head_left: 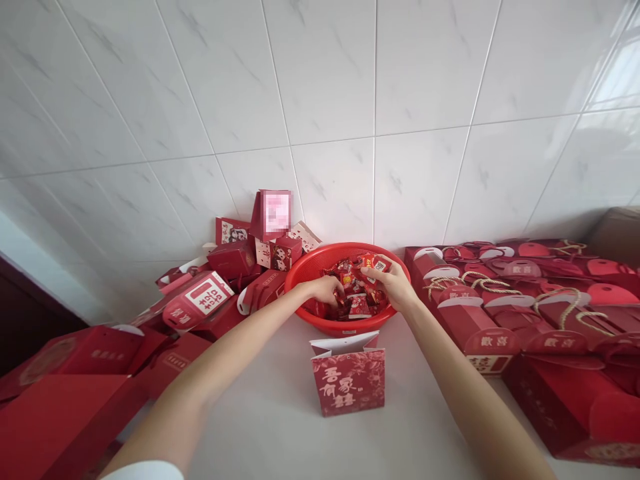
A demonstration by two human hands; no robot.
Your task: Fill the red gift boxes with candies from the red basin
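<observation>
A red plastic basket (327, 325) stands against the wall, with several red-wrapped candies (359, 305) inside. My left hand (324, 291) reaches into its left side, fingers curled down among the wrappers; whatever they grip is hidden. On the right side, my right hand (395, 285) pinches a wrapped candy (381, 264) with a pale label between thumb and fingers, just above the pile. In front of the basket, between my forearms, a red paper gift box (349, 383) with white lettering stands upright, its top open.
Red gift boxes (200, 300) lie in a jumbled heap on the left. Rows of red boxes with rope handles (493, 327) fill the right side. A brown carton (617, 233) sits at the far right. White tiled wall (333, 187) rises behind the pale tabletop (270, 413).
</observation>
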